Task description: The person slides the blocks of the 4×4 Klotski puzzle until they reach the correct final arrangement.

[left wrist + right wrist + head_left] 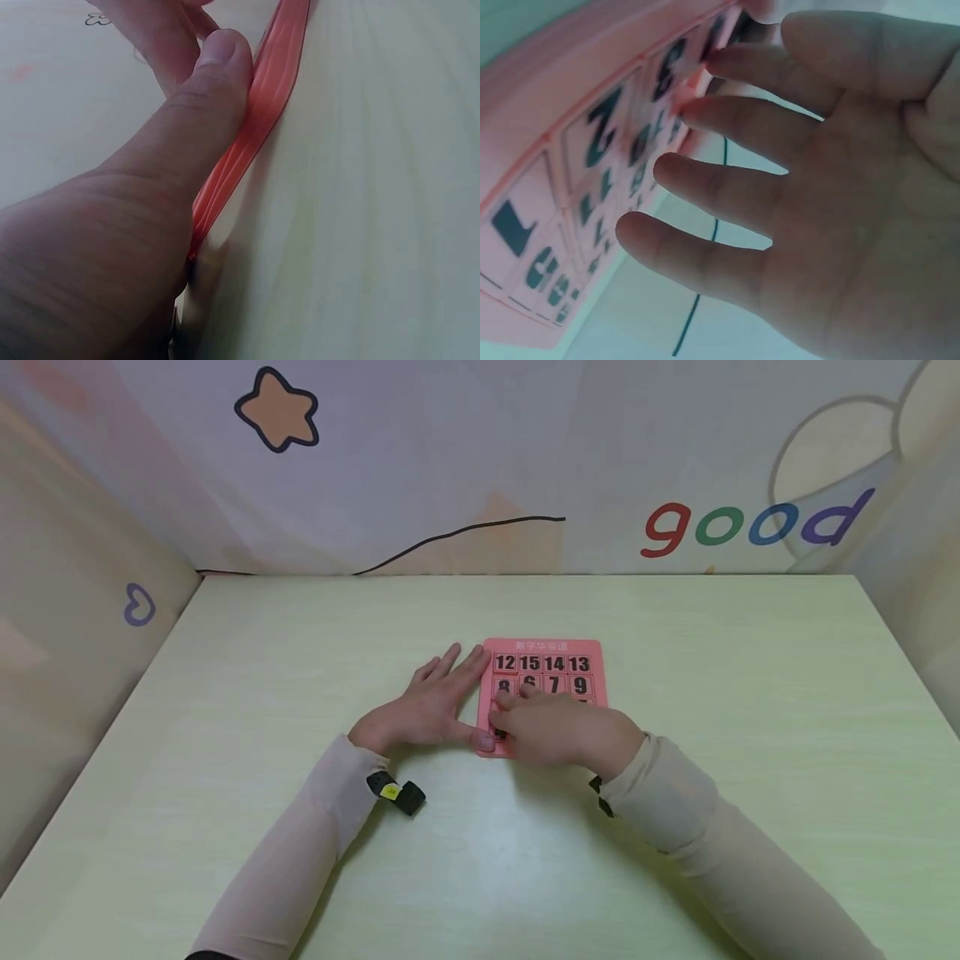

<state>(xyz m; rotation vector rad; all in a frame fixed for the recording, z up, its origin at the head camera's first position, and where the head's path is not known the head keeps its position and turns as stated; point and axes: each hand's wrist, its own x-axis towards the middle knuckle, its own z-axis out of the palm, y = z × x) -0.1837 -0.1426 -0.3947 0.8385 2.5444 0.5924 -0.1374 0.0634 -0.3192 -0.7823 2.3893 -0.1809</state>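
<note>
A pink number sliding puzzle [602,681] lies flat on the table, its top row of tiles reading 12, 15, 14, 13. Along its left edge rests my left hand [427,706], fingers spread and the thumb at the lower left corner. In the left wrist view, the thumb [214,79] lies against the puzzle's side [274,90]. My right hand [558,727] reaches over the lower tiles from the right and covers several of them. Its fingers [720,191] are extended in the right wrist view, with the fingertips at the tiles [596,127] near the left side.
The pale green table [315,643] extends around the puzzle on every side. A printed curtain wall [420,460] rises behind the far edge, and more fabric hangs at left and right. A black strap with a small camera [397,792] sits on the left wrist.
</note>
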